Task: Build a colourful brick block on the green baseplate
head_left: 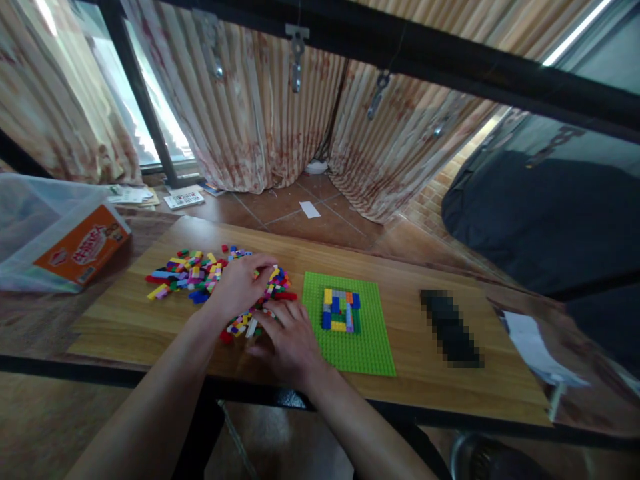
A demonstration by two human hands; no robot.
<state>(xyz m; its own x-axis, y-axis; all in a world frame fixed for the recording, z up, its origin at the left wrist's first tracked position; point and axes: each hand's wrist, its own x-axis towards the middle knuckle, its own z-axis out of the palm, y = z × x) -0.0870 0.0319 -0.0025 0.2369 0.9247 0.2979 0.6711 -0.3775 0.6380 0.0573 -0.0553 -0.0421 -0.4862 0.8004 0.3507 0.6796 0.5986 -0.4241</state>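
A pile of loose toy building bricks point(195, 273) in many colours spreads over the left half of the wooden board. My left hand point(240, 283) reaches over the pile, thumb and index finger apart above the bricks. Close to it, my right hand point(293, 337) lies at the pile's near right side, its fingers stretched out among the bricks. No brick shows held in either hand, though the palms hide some of the pile. Right of my hands is a green studded baseplate point(370, 347), bearing a low rectangular build of mostly blue and yellow bricks point(336, 300).
A clear plastic bin point(55, 193) with an orange label stands at the far left. At the board's point(405, 393) right lies a pixelated dark object point(450, 330), with white paper point(537, 347) beyond. A dark bar with hanging metal clips point(297, 57) crosses above.
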